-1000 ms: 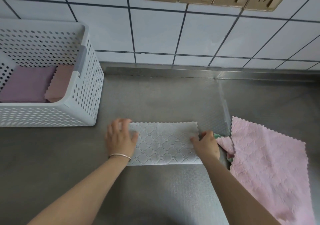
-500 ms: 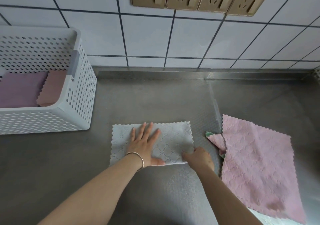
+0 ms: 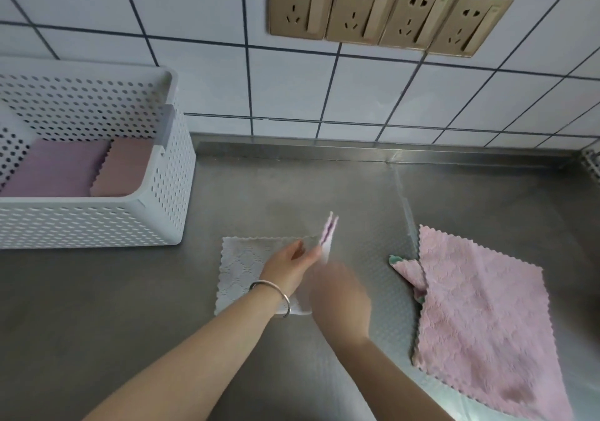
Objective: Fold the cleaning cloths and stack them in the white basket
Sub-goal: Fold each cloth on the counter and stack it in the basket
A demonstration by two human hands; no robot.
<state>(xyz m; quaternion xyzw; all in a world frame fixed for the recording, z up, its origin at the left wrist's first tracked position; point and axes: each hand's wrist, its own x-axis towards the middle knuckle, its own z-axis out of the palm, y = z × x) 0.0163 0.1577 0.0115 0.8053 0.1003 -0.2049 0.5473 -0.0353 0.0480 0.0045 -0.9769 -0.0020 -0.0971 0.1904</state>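
**Folding the white cloth**

The white patterned cleaning cloth [image 3: 242, 269] lies on the grey metal surface [image 3: 97, 307], near the white plastic basket with holes [image 3: 162, 193]. The left hand [image 3: 287, 266] presses on it. The right hand [image 3: 341, 294] is blurry; its grip pinches the cloth's right end and lifts it up. Two folded cloths, a purple one [image 3: 55, 169] and a pink one [image 3: 125, 169], sit in the basket. A big pink cloth [image 3: 480, 316] lies flat, well to the right.
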